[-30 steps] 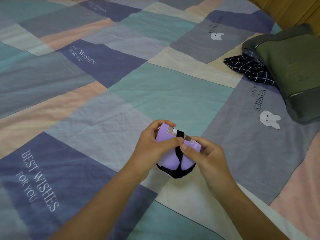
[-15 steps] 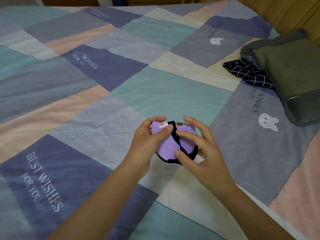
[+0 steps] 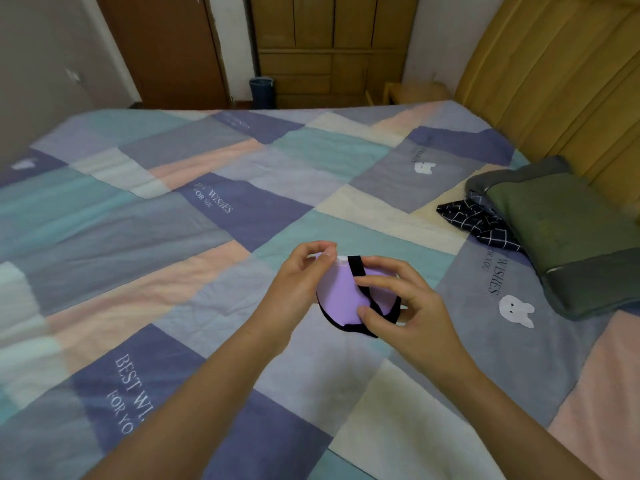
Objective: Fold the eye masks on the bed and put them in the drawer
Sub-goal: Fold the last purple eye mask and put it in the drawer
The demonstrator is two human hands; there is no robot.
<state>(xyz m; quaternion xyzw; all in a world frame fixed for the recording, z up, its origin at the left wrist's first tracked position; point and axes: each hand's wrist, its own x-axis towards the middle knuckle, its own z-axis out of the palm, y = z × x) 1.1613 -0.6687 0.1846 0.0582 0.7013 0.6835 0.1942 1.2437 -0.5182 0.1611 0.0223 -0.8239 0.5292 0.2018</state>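
Observation:
A purple eye mask (image 3: pixel 341 294) with black trim and a black strap is folded in half and held just above the patchwork bed (image 3: pixel 194 244). My left hand (image 3: pixel 298 285) pinches its upper left corner between thumb and fingers. My right hand (image 3: pixel 408 306) grips its right side, with the thumb against the lower edge and the index finger lying across the strap. At the far wall stands a wooden chest of drawers (image 3: pixel 329 64), with all its drawers closed.
A green and grey pillow (image 3: pixel 568 233) lies at the bed's right side, over a dark checked cloth (image 3: pixel 478 220). The yellow headboard (image 3: pixel 554 81) runs along the right. A brown door (image 3: pixel 162 46) and a blue bin (image 3: pixel 262 91) stand beyond the bed's far edge.
My view has tilted up, bringing the door, bin and chest of drawers into sight. Both hands kept hold of the folded mask, and my right fingers shifted along the strap.

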